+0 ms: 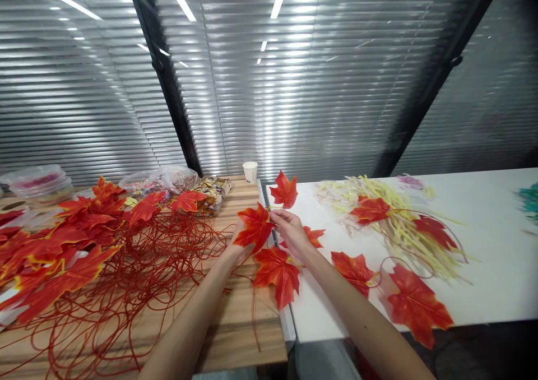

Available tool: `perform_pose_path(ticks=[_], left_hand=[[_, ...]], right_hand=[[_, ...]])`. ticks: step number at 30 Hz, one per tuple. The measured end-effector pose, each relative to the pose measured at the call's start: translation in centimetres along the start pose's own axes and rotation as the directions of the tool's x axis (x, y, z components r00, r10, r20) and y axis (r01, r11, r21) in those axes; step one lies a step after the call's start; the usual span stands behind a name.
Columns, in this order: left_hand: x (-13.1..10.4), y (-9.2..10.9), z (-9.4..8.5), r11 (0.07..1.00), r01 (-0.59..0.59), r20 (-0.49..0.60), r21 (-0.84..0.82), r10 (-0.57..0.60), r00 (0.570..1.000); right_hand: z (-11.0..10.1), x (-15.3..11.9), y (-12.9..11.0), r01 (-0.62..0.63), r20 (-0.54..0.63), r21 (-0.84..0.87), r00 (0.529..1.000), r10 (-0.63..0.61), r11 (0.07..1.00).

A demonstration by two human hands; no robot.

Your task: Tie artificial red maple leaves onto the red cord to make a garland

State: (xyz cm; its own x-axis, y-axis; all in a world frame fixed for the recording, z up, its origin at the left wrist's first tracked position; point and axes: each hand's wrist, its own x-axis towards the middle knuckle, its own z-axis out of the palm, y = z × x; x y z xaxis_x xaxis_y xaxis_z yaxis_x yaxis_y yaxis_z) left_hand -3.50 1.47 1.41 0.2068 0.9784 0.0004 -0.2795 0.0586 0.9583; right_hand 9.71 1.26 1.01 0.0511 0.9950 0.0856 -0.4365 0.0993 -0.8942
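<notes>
The wood-grain surface (269, 335) at left carries a tangle of red cord (138, 262), a pile of red leaves (90, 223), clear plastic tubs (40, 186), gold packets (215, 188) and, at the far right corner, an upright paper cup (250, 172). The adjacent white surface (496, 245) carries a bundle of yellow strips (406, 242), a small pink bundle (409, 182), a green item (530, 198) and several loosely spread leaves (352, 269).

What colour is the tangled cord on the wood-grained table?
The tangled cord is red, seen best in the head view.

We count two hands (294, 233), two desks (496, 256) and one paper cup (250, 172). The heaped red leaves (78, 274) we cannot count.
</notes>
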Motion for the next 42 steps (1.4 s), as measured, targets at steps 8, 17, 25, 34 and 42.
perform_pose_path(ticks=[8,17,25,34,42], left_hand=[[0.9,-0.9,-0.7,0.997,0.037,0.055,0.065,-0.040,0.998],[0.6,-0.3,-0.1,0.983,-0.051,0.113,0.175,0.031,0.993],[0.4,-0.2,0.1,0.980,-0.050,0.090,0.194,0.033,0.995],[-0.1,0.3,0.3,0.985,0.010,-0.014,0.170,-0.007,1.000],[0.0,0.6,0.4,0.994,0.038,0.146,0.106,-0.053,0.988]], right_hand=[[-0.2,0.3,-0.2,-0.024,-0.049,0.192,0.998,0.034,0.981],[-0.7,0.8,-0.1,0.006,-0.059,0.259,0.998,0.010,0.966],[-0.6,0.7,-0.3,-0.005,-0.062,0.196,0.998,0.018,0.981],[-0.5,0.6,0.2,-0.044,0.018,0.014,0.999,0.043,0.999],[-0.5,0.6,0.1,0.025,0.060,0.083,0.998,-0.030,0.996]])
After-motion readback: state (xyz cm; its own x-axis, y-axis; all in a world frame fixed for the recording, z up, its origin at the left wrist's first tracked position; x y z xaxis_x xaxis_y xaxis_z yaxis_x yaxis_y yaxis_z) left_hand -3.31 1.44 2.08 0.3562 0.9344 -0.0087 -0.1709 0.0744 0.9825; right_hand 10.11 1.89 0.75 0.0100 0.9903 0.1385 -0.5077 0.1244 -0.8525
